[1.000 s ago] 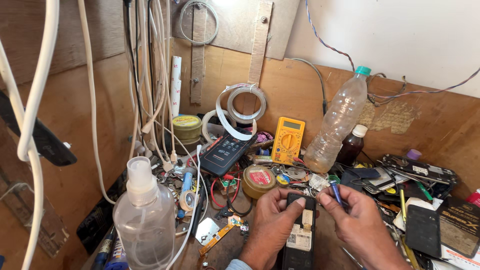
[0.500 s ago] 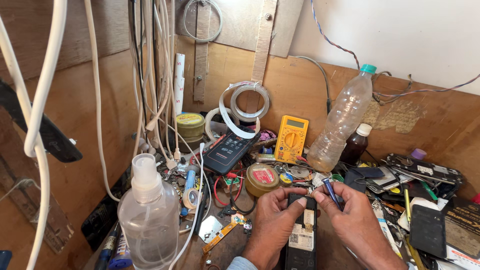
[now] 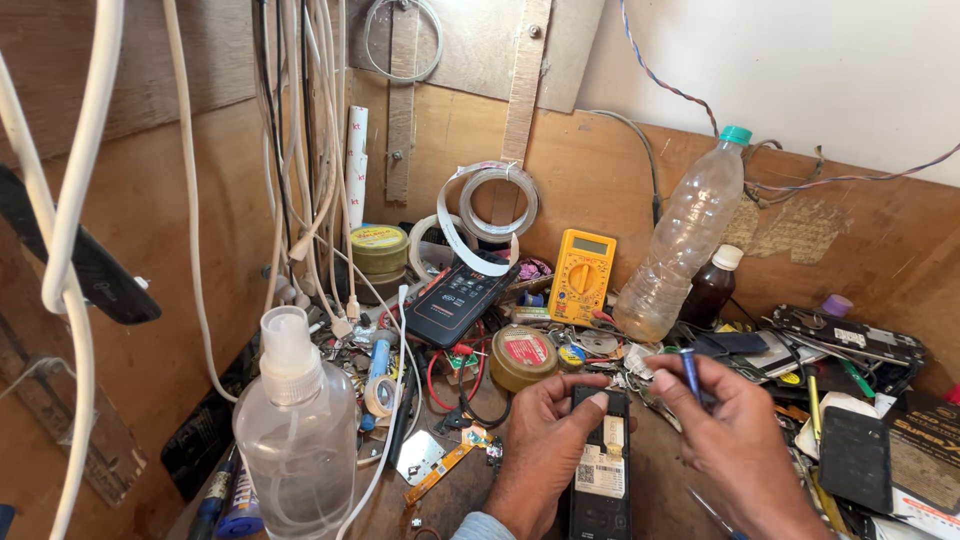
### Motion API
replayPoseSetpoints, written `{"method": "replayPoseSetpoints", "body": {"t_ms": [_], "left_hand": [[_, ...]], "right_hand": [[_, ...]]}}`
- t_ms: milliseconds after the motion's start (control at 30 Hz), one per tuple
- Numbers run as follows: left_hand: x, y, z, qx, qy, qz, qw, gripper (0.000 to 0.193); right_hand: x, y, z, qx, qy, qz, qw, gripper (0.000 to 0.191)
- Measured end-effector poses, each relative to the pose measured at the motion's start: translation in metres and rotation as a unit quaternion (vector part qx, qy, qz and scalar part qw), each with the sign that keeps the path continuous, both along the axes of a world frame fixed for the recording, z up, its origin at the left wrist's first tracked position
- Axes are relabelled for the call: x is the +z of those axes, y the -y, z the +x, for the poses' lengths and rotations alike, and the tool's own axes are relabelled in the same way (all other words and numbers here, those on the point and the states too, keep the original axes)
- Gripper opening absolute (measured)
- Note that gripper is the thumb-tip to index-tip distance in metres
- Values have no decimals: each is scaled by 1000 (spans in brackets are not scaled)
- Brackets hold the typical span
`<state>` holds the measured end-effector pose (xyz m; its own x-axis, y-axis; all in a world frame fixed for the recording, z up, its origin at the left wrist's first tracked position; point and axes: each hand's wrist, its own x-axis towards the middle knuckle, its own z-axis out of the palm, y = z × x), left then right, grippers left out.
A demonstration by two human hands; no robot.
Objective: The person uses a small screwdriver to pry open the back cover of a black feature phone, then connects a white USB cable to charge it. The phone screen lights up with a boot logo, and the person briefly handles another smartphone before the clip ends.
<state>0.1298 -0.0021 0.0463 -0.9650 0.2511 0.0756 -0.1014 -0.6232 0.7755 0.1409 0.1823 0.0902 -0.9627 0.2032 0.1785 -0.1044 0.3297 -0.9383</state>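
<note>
Wooden workbench (image 3: pixel 660 480) heavily cluttered. Near left: clear spray bottle (image 3: pixel 297 440); far centre: yellow multimeter (image 3: pixel 582 277) and plastic bottle (image 3: pixel 683 240) (leaning on the back panel). Round tin (image 3: pixel 523 356) stands mid-bench.

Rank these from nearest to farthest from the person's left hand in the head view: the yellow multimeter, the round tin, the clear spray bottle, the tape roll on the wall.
1. Round tin, just above the left hand.
2. Yellow multimeter, farther back, leaning on the wall.
3. Spray bottle, at the left, close to the camera.
4. Tape roll, highest, hanging on the wall.
</note>
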Motion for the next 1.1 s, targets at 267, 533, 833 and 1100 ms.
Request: {"method": "replayPoseSetpoints", "body": {"t_ms": [267, 533, 833, 1100], "left_hand": [[0, -4, 0, 7, 30, 0, 1000, 31], [-3, 0, -2, -6, 53, 27, 998, 33], [-6, -4, -1, -3, 44, 37, 998, 32], [-4, -5, 0, 3, 45, 20, 999, 32]], "right_hand": [[24, -5, 18, 4, -137, 167, 976, 31], [31, 20, 38, -35, -212, 86, 973, 20], [23, 32, 41, 1, -240, 106, 965, 33], [20, 30, 42, -13, -240, 127, 962, 32]]}}
